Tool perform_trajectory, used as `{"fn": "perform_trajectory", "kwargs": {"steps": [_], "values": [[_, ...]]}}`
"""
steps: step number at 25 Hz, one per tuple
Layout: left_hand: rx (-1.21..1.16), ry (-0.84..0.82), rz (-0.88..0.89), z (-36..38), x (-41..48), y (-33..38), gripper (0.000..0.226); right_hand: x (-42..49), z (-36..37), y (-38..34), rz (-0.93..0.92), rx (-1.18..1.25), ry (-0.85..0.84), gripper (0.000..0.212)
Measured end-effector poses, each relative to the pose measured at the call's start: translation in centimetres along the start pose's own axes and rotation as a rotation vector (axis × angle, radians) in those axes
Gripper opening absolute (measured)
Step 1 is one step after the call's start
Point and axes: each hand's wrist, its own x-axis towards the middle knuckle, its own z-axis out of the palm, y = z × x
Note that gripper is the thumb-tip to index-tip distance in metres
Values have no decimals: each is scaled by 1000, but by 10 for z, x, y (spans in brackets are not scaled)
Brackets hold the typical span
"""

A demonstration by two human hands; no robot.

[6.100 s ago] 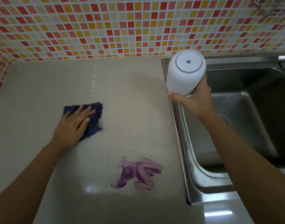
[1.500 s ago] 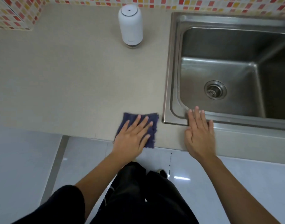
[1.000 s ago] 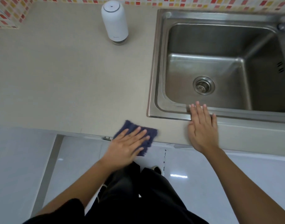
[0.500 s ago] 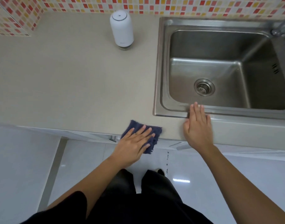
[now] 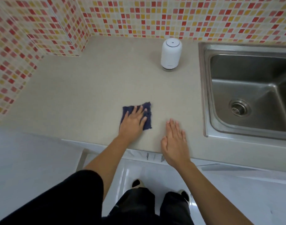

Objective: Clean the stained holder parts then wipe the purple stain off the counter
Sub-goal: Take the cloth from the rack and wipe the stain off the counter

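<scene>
A dark blue cloth (image 5: 148, 109) lies flat on the beige counter (image 5: 90, 95), a little in from its front edge. My left hand (image 5: 133, 123) presses flat on the cloth with fingers spread. My right hand (image 5: 175, 142) rests palm down on the bare counter to the right of the cloth, fingers together, holding nothing. The white cylindrical holder (image 5: 171, 54) stands upright at the back of the counter, near the sink's left rim. No purple stain shows on the counter.
A steel sink (image 5: 249, 98) with a round drain (image 5: 239, 108) takes up the right side. Red, orange and cream mosaic tiles (image 5: 139, 17) cover the back and left walls. White floor and my dark trousers lie below the counter's front edge.
The purple stain seen six seconds ago is gone and the holder was set down at the back. My left hand pushed the cloth inward from the edge; my right hand left the sink rim.
</scene>
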Motion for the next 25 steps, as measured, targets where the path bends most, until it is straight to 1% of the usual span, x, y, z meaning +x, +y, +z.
{"fn": "perform_trajectory", "kwargs": {"steps": [1,2,3,6,8,10,11,12,13,14,15,16,18,19,20,21,22,23,25], "values": [[31,2,92,0,-24,-8,48,3,4,-4,17,-12,1,78],[50,7,145,-4,-44,-26,53,7,8,-10,16,-30,-4,78],[51,-3,150,-10,-59,-50,56,11,13,-16,2,-48,-12,77],[78,63,33,-31,-80,-133,60,18,29,-37,-32,-66,-12,75],[97,102,-57,-46,-67,-181,57,19,34,-46,-29,-53,1,73],[75,131,-203,-61,-26,-199,47,18,35,-46,-14,-50,1,74],[80,149,-261,-65,0,-194,45,19,35,-44,-8,-51,5,74],[97,165,-276,-64,23,-180,47,20,33,-40,-4,-56,13,74],[101,164,-251,-61,42,-159,53,22,32,-37,4,-61,27,74],[75,148,-183,-53,55,-134,60,24,29,-34,17,-66,40,73],[53,116,-85,-41,59,-108,60,27,26,-29,28,-73,50,73],[54,73,41,-27,51,-83,57,30,21,-23,37,-82,56,73],[59,11,302,-13,2,-54,47,36,8,-7,77,-103,78,74],[57,-31,412,-11,-26,-57,46,40,0,6,125,-112,115,74],[50,-63,483,-13,-49,-68,46,43,-10,22,186,-125,158,74],[35,-59,514,-18,-59,-85,46,45,-19,41,250,-137,184,75],[20,-9,509,-23,-57,-105,46,47,-28,59,303,-146,182,76],[21,43,442,-28,-44,-123,49,47,-34,74,332,-156,150,78],[32,87,208,-40,5,-143,57,45,-39,95,293,-192,64,81]]}}
